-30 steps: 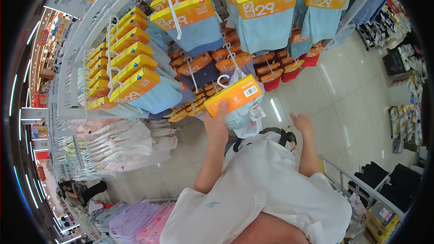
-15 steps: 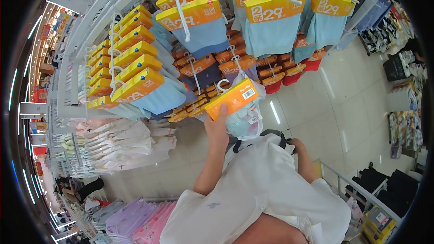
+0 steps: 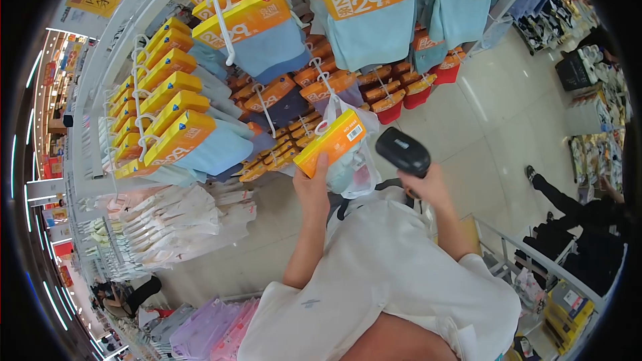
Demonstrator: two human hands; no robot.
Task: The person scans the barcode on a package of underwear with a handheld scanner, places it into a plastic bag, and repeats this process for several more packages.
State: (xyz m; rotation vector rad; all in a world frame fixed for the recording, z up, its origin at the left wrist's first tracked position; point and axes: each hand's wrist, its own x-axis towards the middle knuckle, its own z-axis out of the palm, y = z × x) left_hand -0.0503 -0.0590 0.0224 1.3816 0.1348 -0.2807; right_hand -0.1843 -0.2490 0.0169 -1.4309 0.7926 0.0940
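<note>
My left hand (image 3: 312, 179) is closed on a hanging garment pack by the lower end of its orange card header (image 3: 340, 139), which bears a white barcode label. A translucent plastic bag (image 3: 356, 177) with pale contents hangs just behind and below the card; how it is held is hidden. In my right hand (image 3: 428, 186) is a black handheld barcode scanner (image 3: 402, 151), its head tilted up to the left beside the card. A short gap separates the scanner from the pack.
Hooks ahead carry rows of orange-headed packs with light blue garments (image 3: 371, 37). Pale clothes (image 3: 180, 217) hang at left, lilac and pink ones (image 3: 214, 327) below. A metal rail (image 3: 528, 257) stands at right. A person in dark clothing (image 3: 595, 227) is at the right edge.
My right hand has come up from my waist, bringing the barcode scanner into view beside the pack. The view has shifted, and a person has appeared at right. My left hand still holds the pack.
</note>
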